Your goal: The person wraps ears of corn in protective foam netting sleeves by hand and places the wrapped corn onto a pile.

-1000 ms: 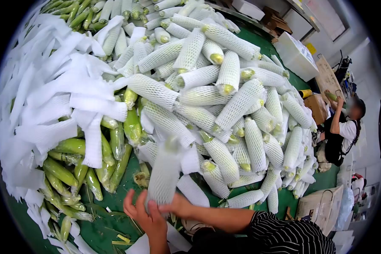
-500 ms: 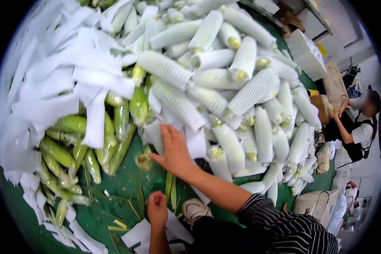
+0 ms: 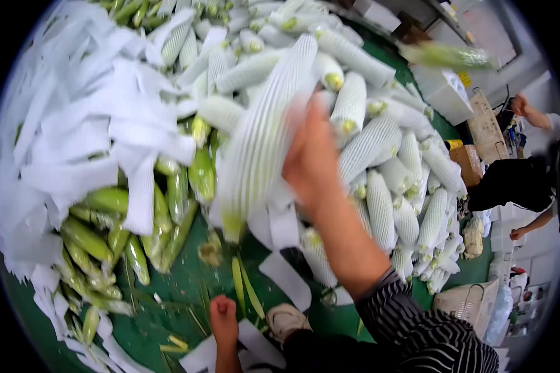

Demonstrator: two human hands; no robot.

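My right hand (image 3: pixel 312 152), blurred by motion, is raised over the pile and closed on the side of a corn cob in a white foam net (image 3: pixel 261 133). The cob is tilted, its pale green end pointing down. Low in the view, my left hand (image 3: pixel 224 317) is curled closed above the green floor, with nothing visible in it. Netted corn cobs (image 3: pixel 379 202) are heaped behind and right of my right hand. At the left, plastic-wrapped green cobs (image 3: pixel 87 239) lie beside a mound of empty white foam nets (image 3: pixel 74 124).
A blurred green cob (image 3: pixel 448 56) is in the air at the upper right. Another person (image 3: pixel 510 183) stands at the right, near a cardboard box (image 3: pixel 466 163), a white foam box (image 3: pixel 445 93) and a pale crate (image 3: pixel 466 304). My shoe (image 3: pixel 286 320) is on the floor.
My right hand has risen from the gap between the heaps with a netted cob. My left hand has stayed low. The other person's arms have spread apart, and a cob has appeared in the air.
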